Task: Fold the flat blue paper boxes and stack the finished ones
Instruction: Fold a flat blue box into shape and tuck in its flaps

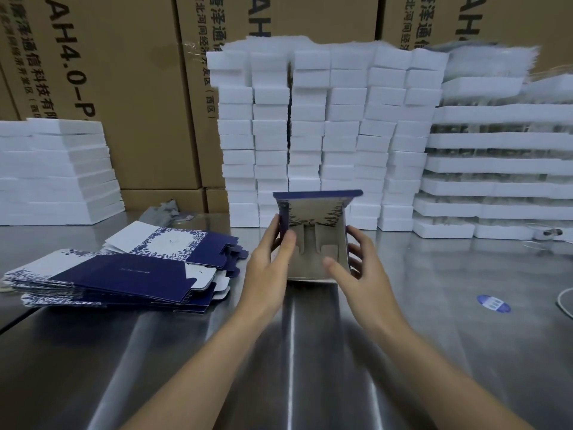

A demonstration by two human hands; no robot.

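A half-formed blue paper box point(314, 240) stands open toward me at the middle of the steel table, its grey inside and slotted bottom flaps showing and a blue lid flap raised at the top. My left hand point(269, 265) grips the box's left wall, thumb inside and fingers outside. My right hand point(359, 268) holds the right wall, with the thumb reaching inside and the fingers spread behind it. A pile of flat blue-and-white box blanks point(124, 274) lies to the left on the table.
Tall stacks of white boxes point(325, 135) rise right behind the box, with lower white stacks at the left point(55, 172) and white trays at the right point(496, 169). Brown cartons point(124, 88) fill the background. A blue round sticker point(493, 303) and a white cable point(564, 301) lie at the right.
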